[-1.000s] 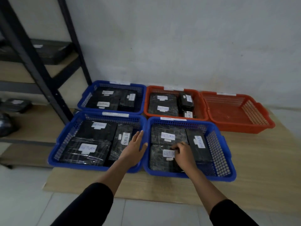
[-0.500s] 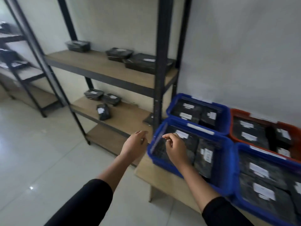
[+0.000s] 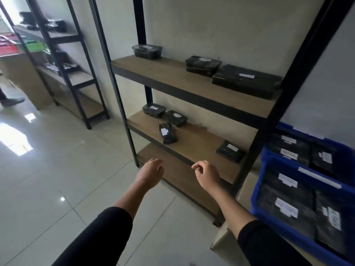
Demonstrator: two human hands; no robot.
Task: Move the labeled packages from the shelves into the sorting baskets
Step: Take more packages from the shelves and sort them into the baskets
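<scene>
Black wrapped packages with white labels lie on a dark metal shelf unit with wooden boards. On the upper board (image 3: 172, 73) sit three: one at the back left (image 3: 147, 51), one in the middle (image 3: 202, 65) and a large one at the right (image 3: 246, 81). The lower board (image 3: 194, 141) holds several, among them one lying loose (image 3: 167, 133) and one at the right (image 3: 230, 151). My left hand (image 3: 150, 172) and my right hand (image 3: 207, 174) hover empty in front of the lower board, fingers loosely curled. Two blue baskets (image 3: 276, 166) full of labeled packages stand at the right.
A second shelf unit (image 3: 63, 60) with more dark packages stands further left along the wall. Red and green baskets (image 3: 11, 47) sit on a cardboard box at far left. Someone's shoe (image 3: 11, 101) shows at the left edge. The floor is glossy white tile.
My view has swung left from the baskets to the shelves. Both hands left the blue baskets and now hang empty before the lower shelf.
</scene>
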